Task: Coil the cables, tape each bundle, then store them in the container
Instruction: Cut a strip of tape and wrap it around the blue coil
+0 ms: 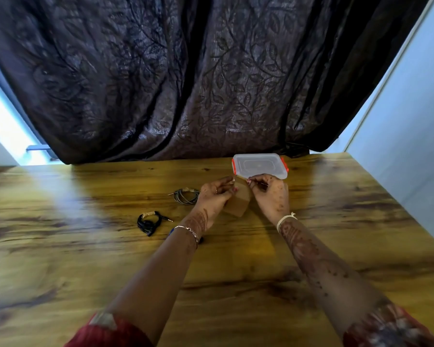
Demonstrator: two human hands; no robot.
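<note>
the brown tape roll (239, 202) is up off the table between my two hands, just in front of the container. my left hand (214, 196) curls round its near side, and its thumb and forefinger pinch something small and pale at the top edge, likely the free end of the tape, though it is too small to be sure. my right hand (272, 196) has its fingertips pressed together on a thin dark strand (262, 184); i cannot tell if it is a cable end or a sliver of tape.

i expect the roll to be light and stiff, easy to hold by its rim, while the peeled end will be thin, sticky and quick to fold on itself, so i would keep it taut and touch only the very tip.

to my left lie a grey cable coil (186, 196) and, nearer me, a black cable coil (147, 222), well apart, each with a tan band that looks like tape. both look soft and springy, best lifted by the taped part so the loops stay together.

the clear container (259, 166) sits at the far edge with its lid on and orange clips (284, 164) at the sides. everything rests on the wooden table (85, 209), with a dark curtain (186, 71) hanging behind.
</note>
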